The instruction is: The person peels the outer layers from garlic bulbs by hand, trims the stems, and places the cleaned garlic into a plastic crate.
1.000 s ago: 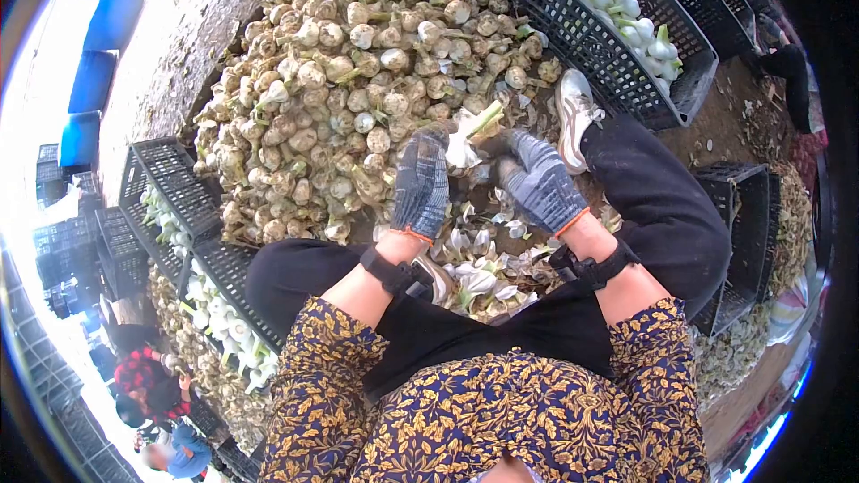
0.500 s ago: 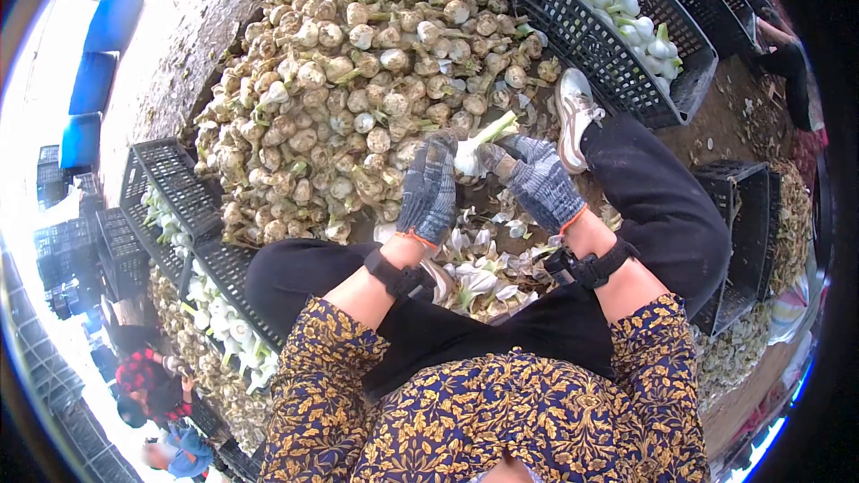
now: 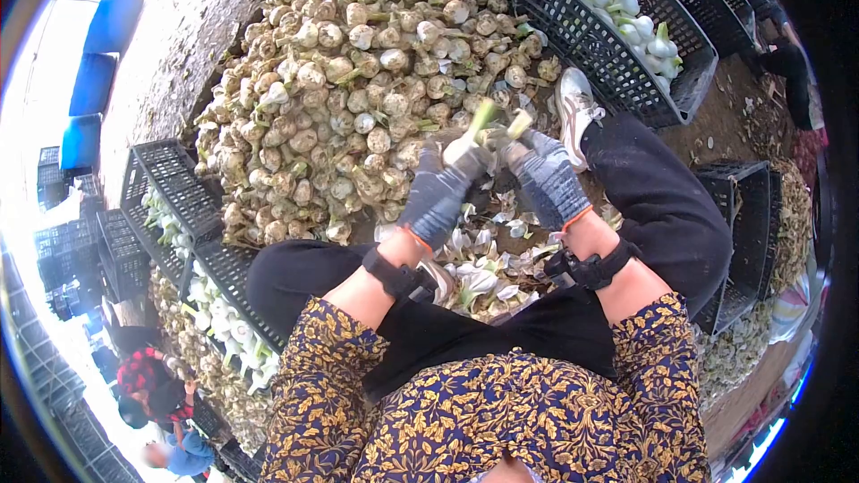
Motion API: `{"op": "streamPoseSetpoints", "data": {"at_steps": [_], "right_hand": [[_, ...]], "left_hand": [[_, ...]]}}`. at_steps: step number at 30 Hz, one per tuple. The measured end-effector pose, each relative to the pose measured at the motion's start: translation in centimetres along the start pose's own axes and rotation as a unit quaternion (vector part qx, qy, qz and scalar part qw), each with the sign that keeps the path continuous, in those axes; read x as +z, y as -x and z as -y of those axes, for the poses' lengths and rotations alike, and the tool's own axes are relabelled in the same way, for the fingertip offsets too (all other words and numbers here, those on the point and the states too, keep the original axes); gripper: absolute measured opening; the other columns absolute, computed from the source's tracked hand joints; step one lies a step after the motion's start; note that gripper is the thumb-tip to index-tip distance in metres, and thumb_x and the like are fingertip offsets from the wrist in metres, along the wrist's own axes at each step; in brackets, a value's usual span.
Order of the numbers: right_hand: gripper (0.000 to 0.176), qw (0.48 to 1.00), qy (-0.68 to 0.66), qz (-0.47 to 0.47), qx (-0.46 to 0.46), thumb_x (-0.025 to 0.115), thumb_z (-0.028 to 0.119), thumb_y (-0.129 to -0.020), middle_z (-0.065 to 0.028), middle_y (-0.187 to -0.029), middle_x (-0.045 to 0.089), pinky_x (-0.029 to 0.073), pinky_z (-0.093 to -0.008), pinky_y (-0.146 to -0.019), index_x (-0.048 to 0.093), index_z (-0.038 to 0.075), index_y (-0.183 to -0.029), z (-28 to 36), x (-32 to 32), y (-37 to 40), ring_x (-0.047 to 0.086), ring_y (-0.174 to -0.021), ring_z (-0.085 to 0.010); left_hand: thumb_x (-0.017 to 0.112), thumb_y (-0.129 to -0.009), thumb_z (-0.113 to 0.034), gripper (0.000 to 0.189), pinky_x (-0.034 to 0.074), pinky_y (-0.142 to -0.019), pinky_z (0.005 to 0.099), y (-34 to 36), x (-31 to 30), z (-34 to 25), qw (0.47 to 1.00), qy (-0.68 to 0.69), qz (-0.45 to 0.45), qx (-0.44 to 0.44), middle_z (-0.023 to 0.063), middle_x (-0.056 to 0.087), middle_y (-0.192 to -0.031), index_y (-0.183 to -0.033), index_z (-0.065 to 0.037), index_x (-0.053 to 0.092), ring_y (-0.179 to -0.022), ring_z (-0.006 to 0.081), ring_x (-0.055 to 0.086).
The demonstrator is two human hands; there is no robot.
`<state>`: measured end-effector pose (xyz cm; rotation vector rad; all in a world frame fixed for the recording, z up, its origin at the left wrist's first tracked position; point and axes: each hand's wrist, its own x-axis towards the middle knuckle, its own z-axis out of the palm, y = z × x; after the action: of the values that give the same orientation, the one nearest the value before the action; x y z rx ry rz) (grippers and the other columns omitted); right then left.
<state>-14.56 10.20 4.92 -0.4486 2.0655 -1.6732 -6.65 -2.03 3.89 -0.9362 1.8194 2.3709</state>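
Observation:
My left hand (image 3: pixel 436 195), in a grey knit glove, is closed around a garlic bulb (image 3: pixel 461 150). The bulb is white, and its green-tipped stem points up and right. Close beside it, my right hand (image 3: pixel 544 181), gloved the same way, pinches a pale yellow-green piece of garlic skin (image 3: pixel 519 124), slightly blurred. A small gap separates the two hands at the top. Beyond them rises a large heap of unpeeled, soil-stained garlic (image 3: pixel 358 98). Loose white garlic peelings (image 3: pixel 483 282) lie on the ground between my legs.
A black crate (image 3: pixel 591 54) of clean white garlic stands at the upper right. More black crates (image 3: pixel 174 183) with peeled garlic line the left. Another crate (image 3: pixel 738 241) is by my right knee. Co-workers (image 3: pixel 152 385) sit at the lower left.
The bulb has tipped left with my left hand, from between both hands. My right hand has drawn slightly away, now with a strip of skin parted from the bulb.

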Motion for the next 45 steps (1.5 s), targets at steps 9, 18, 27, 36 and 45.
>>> {"op": "streamPoseSetpoints", "data": {"at_steps": [9, 18, 27, 36, 45], "right_hand": [[0.024, 0.989, 0.120, 0.076, 0.038, 0.054, 0.029, -0.083, -0.0072, -0.070, 0.059, 0.045, -0.0302, -0.058, 0.058, 0.006, -0.075, -1.8, -1.6, -1.6, 0.057, -0.062, -0.0198], [0.033, 0.876, -0.276, 0.138, 0.372, 0.055, 0.032, -0.081, -0.0115, -0.077, 0.060, 0.046, -0.0344, -0.065, 0.056, 0.001, -0.095, 0.2, -0.5, -0.6, 0.058, -0.072, -0.0191], [0.032, 0.881, -0.293, 0.190, 0.319, 0.055, 0.028, -0.084, -0.0039, -0.087, 0.060, 0.053, -0.0328, -0.066, 0.055, 0.005, -0.106, 1.9, -0.1, 0.4, 0.059, -0.074, -0.0138], [0.030, 0.902, -0.271, 0.166, 0.293, 0.060, 0.027, -0.081, -0.0050, -0.084, 0.059, 0.052, -0.0308, -0.058, 0.055, 0.004, -0.098, -0.1, 0.6, 0.1, 0.057, -0.070, -0.0138], [0.032, 0.925, -0.231, 0.159, 0.257, 0.059, 0.027, -0.081, -0.0072, -0.081, 0.059, 0.052, -0.0303, -0.059, 0.052, 0.003, -0.100, 0.5, 0.2, 0.5, 0.058, -0.074, -0.0150]], "left_hand": [[0.046, -0.087, -0.038, 0.028, 0.044, -0.050, 0.0281, -1.5, -1.6, 0.9, 0.946, 0.293, -0.044, -0.134, 0.0040, 0.058, -0.074, -0.091, -0.011, 0.053, -0.062, 0.0177, 0.055], [0.035, -0.094, -0.026, 0.030, 0.045, -0.067, 0.0261, -1.1, -2.5, 2.0, 0.998, 0.049, -0.025, 0.018, 0.0069, 0.055, -0.090, -0.098, -0.002, 0.052, -0.080, 0.0132, 0.054], [0.035, -0.093, -0.024, 0.026, 0.045, -0.071, 0.0247, -0.2, -1.7, 1.0, 0.999, 0.047, -0.005, -0.001, 0.0058, 0.055, -0.092, -0.099, -0.004, 0.051, -0.081, 0.0125, 0.054], [0.041, -0.092, -0.022, 0.027, 0.043, -0.075, 0.0264, 0.4, -1.3, 0.0, 0.954, -0.218, -0.001, 0.205, 0.0073, 0.054, -0.097, -0.106, -0.001, 0.051, -0.085, 0.0104, 0.049], [0.046, -0.089, -0.034, 0.028, 0.046, -0.066, 0.0239, -0.9, -1.8, 1.1, 0.975, 0.211, 0.028, -0.065, 0.0010, 0.057, -0.086, -0.097, -0.008, 0.053, -0.077, 0.0108, 0.054]]}}
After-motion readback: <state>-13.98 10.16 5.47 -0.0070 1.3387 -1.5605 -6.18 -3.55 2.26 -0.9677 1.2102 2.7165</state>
